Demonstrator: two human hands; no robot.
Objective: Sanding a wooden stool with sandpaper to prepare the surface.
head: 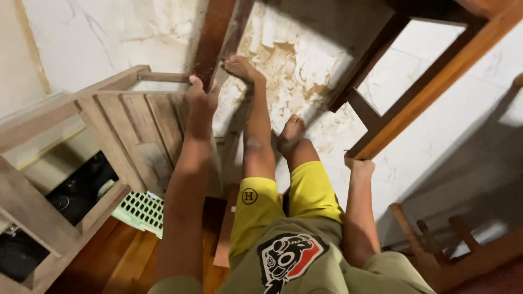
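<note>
My left hand grips a dark brown wooden post that rises toward the top of the view. My right hand holds the lower corner of a dark and orange-brown wooden frame that runs up to the right. Below me are my legs in yellow shorts, with my bare feet on a white marbled floor smeared with brown stains.
A pale wooden slatted piece of furniture stands at the left, with black items in its open shelf. A light green perforated basket lies beneath it. Wooden chair legs show at the lower right. Reddish wood boards lie at the bottom left.
</note>
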